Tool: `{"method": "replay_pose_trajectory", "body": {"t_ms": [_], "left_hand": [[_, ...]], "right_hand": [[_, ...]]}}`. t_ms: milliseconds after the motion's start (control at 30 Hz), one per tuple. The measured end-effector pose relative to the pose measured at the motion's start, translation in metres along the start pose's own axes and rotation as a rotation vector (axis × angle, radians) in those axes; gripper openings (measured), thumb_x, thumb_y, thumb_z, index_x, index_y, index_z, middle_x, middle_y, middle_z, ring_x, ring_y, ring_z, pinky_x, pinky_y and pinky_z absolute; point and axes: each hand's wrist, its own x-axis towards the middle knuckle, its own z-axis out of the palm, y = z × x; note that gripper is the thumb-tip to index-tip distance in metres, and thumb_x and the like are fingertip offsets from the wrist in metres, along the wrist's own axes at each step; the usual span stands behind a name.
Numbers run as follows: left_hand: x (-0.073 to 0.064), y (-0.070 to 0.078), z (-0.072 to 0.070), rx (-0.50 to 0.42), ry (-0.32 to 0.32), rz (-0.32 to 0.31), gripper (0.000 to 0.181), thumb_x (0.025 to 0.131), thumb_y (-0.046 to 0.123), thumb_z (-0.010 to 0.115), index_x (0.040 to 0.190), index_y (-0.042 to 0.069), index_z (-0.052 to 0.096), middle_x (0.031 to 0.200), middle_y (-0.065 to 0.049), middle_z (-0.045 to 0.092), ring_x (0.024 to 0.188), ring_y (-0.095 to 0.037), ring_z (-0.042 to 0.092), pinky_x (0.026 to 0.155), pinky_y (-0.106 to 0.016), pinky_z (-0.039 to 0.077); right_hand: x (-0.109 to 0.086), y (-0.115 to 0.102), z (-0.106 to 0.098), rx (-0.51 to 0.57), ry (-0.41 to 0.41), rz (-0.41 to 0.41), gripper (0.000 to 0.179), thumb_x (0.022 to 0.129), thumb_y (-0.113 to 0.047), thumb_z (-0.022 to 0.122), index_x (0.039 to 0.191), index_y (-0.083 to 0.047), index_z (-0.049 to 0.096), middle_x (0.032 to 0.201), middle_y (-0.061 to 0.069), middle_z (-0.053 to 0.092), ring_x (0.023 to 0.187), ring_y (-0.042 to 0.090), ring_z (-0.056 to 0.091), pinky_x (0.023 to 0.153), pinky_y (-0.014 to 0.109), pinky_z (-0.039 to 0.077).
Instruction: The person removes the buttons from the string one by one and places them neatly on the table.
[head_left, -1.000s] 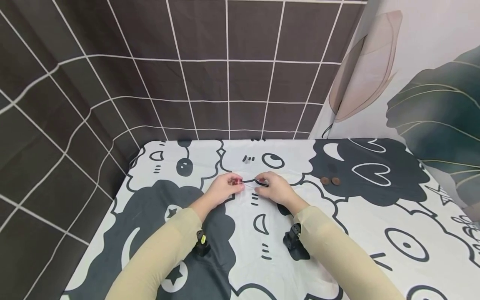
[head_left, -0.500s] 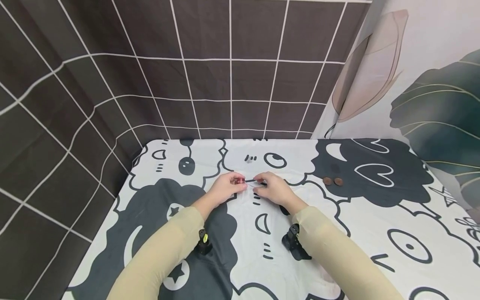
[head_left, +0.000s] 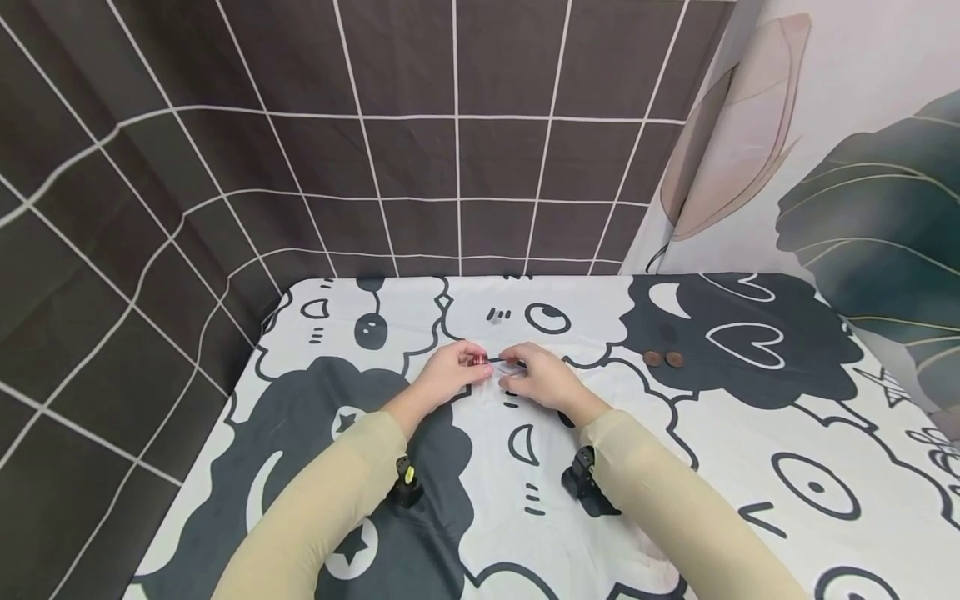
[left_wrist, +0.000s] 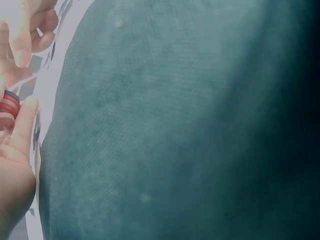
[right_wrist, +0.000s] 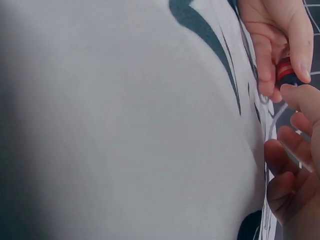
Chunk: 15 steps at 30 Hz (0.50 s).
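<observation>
My left hand [head_left: 442, 377] grips a short stack of red button-like discs [left_wrist: 9, 106] between thumb and fingers; a dark disc [right_wrist: 289, 79] forms its end facing my right hand. A thin pale cord [right_wrist: 276, 119] trails from that end toward my right hand [head_left: 546, 379]. Its thumb and index finger stand apart, around the cord in the head view. In the right wrist view, one fingertip [right_wrist: 289, 93] lies right at the dark disc, with the other fingers loosely bent. Part of the stack is hidden inside my left hand.
Two brown buttons [head_left: 652, 358] lie side by side on the dark cloud print, right of my hands. A black, white and grey patterned cloth [head_left: 555, 517] covers the table. Dark gridded curtain [head_left: 495, 158] hangs behind and at left, a leaf-print curtain [head_left: 847, 208] at right.
My right hand has moved slightly left, closer to the discs in my left hand. The left hand keeps its grip. The brown buttons stay where they were.
</observation>
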Motion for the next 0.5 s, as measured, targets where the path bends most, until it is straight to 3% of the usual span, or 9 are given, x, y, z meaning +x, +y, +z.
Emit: {"method": "replay_pose_trajectory", "body": {"t_ms": [200, 500], "left_hand": [[0.0006, -0.0007, 0.0007, 0.003, -0.009, 0.007, 0.031, 0.084, 0.024, 0.072, 0.109, 0.007, 0.064, 0.096, -0.002, 0.063, 0.086, -0.015, 0.057, 0.078, -0.027, 0.050], [-0.0024, -0.0021, -0.0001, -0.127, -0.033, -0.019, 0.031, 0.085, 0.017, 0.071, 0.109, 0.001, 0.062, 0.090, -0.007, 0.063, 0.079, -0.015, 0.065, 0.072, -0.025, 0.054]], "right_hand": [[-0.0012, 0.0008, 0.0025, -0.019, 0.010, -0.028, 0.042, 0.081, -0.027, 0.070, 0.118, -0.009, 0.061, 0.109, 0.005, 0.061, 0.101, 0.021, 0.057, 0.089, 0.039, 0.046], [0.0009, -0.0042, 0.0072, -0.028, 0.034, -0.086, 0.043, 0.080, -0.025, 0.070, 0.118, -0.008, 0.060, 0.106, 0.005, 0.062, 0.098, 0.021, 0.059, 0.086, 0.038, 0.048]]}}
